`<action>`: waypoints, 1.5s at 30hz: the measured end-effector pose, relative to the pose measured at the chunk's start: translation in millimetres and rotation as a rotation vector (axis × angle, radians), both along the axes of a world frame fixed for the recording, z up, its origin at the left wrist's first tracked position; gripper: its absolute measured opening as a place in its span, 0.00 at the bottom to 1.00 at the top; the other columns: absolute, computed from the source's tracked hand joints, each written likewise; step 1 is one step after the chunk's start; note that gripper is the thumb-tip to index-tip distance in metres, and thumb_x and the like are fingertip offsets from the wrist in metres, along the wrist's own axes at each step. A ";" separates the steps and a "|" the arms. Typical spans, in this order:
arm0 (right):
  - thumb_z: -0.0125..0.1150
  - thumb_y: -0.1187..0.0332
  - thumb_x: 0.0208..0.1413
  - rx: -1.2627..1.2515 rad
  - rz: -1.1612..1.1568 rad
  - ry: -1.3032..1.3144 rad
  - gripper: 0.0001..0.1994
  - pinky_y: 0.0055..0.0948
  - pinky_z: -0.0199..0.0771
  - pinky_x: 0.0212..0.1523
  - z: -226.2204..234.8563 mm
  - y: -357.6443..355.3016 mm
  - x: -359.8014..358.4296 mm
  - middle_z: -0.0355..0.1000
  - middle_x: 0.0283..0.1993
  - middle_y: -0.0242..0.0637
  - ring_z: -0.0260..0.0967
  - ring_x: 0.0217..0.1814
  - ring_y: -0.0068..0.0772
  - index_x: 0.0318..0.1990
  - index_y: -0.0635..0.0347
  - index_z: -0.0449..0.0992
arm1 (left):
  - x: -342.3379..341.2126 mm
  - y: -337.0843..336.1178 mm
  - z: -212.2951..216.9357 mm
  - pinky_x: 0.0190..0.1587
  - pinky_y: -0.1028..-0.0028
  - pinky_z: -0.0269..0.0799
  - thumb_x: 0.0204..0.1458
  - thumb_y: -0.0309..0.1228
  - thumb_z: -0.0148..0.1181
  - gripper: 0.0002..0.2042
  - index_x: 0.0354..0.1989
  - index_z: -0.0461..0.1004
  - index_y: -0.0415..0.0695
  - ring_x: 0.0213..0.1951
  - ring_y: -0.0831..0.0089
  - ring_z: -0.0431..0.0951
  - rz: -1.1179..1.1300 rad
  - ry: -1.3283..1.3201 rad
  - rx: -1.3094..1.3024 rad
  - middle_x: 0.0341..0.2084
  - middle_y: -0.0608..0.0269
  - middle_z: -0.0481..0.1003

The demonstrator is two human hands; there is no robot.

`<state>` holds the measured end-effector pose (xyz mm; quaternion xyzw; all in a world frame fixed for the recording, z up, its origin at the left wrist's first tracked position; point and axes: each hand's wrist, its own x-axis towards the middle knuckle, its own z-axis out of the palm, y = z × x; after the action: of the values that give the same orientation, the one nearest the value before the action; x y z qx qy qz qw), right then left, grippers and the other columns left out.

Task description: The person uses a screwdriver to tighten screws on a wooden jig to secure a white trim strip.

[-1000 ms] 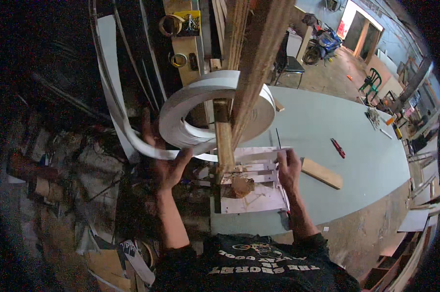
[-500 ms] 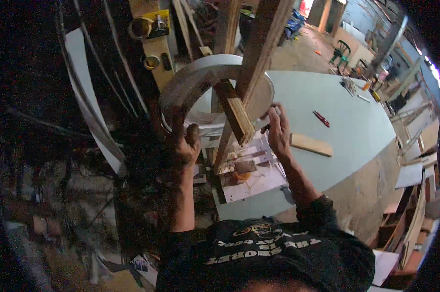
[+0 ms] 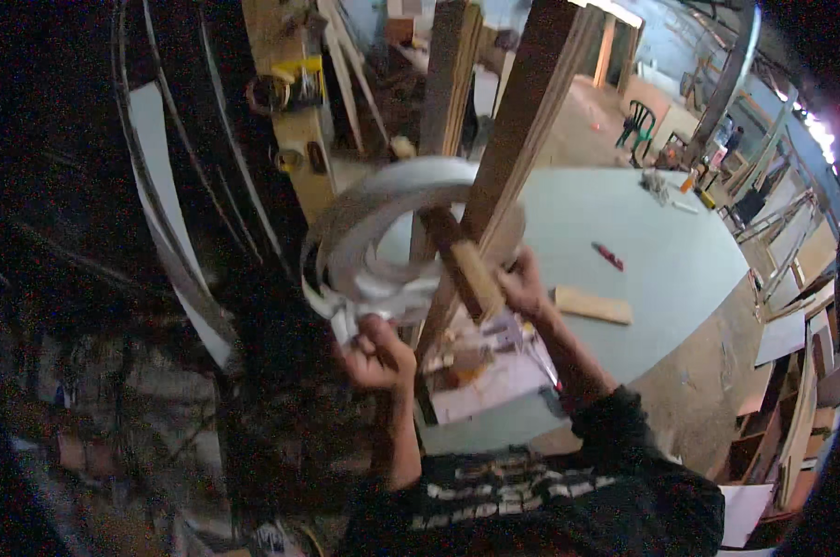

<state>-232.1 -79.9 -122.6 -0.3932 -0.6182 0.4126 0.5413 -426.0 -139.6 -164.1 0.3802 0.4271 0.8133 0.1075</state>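
Note:
A large roll of white strip [image 3: 360, 209], its loops loosened at the lower side, hangs round a short wooden bar [image 3: 477, 278] that sticks out from an upright wooden post [image 3: 522, 121]. My left hand [image 3: 380, 355] is closed on the roll's lower left, thumb pressed over the white strip. At the lower right, beside the bar's end, my right hand [image 3: 524, 284] has its fingers curled at the roll's edge; blur and the bar partly hide what lies between them. The post covers part of the roll's right side.
Behind stands a wide pale green tabletop [image 3: 661, 213] with a wooden piece [image 3: 592, 305] and a red-handled tool [image 3: 608, 255]. Below the roll lies a littered white board [image 3: 476, 399]. Tape rolls [image 3: 268, 94] hang at the left. Boards are stacked at the right.
My left hand has moved right and down along the roll, and the roll's lower loops have shifted and bunched. My right hand stays by the bar's end. The whole view has tilted up slightly.

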 end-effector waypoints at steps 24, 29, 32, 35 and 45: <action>0.78 0.59 0.42 0.099 -0.196 -0.105 0.23 0.34 0.74 0.47 43.6 24.0 27.4 0.78 0.37 0.36 0.73 0.41 0.27 0.41 0.64 0.78 | 2.4 40.5 -1.9 0.42 0.71 0.72 0.60 0.33 0.58 0.15 0.43 0.71 0.29 0.39 0.69 0.75 -0.370 -0.009 0.023 0.37 0.53 0.77; 0.77 0.62 0.43 0.102 -0.031 -0.232 0.19 0.27 0.75 0.39 75.4 23.0 19.5 0.79 0.34 0.33 0.73 0.35 0.21 0.42 0.61 0.81 | -21.1 46.7 -5.9 0.39 0.62 0.73 0.57 0.36 0.56 0.18 0.38 0.69 0.26 0.36 0.55 0.77 -0.173 0.440 0.013 0.31 0.45 0.76; 0.77 0.60 0.43 0.124 -0.117 -0.303 0.21 0.28 0.75 0.38 86.8 12.5 27.2 0.80 0.35 0.35 0.74 0.35 0.22 0.43 0.59 0.81 | -31.1 56.5 -27.6 0.41 0.60 0.73 0.56 0.34 0.55 0.17 0.39 0.68 0.26 0.39 0.52 0.78 -0.226 0.587 -0.297 0.36 0.42 0.75; 0.77 0.59 0.42 0.255 -0.166 -0.418 0.21 0.29 0.76 0.38 86.6 16.7 23.3 0.80 0.35 0.36 0.75 0.35 0.24 0.43 0.59 0.81 | -30.6 57.9 -23.6 0.51 0.59 0.69 0.56 0.30 0.55 0.16 0.47 0.69 0.28 0.47 0.50 0.75 -0.291 0.476 -0.302 0.44 0.40 0.74; 0.74 0.50 0.43 0.242 -0.178 -0.450 0.22 0.33 0.76 0.35 107.4 6.4 14.9 0.80 0.32 0.39 0.77 0.30 0.31 0.41 0.56 0.82 | -43.2 66.7 30.9 0.55 0.53 0.67 0.50 0.29 0.61 0.22 0.55 0.68 0.38 0.52 0.43 0.72 -0.182 0.793 -0.536 0.49 0.38 0.72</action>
<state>-217.2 -73.5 -15.2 -0.4602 -0.7309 0.1885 0.4675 -469.2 -72.9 -133.2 0.6557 0.5944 0.4544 0.1013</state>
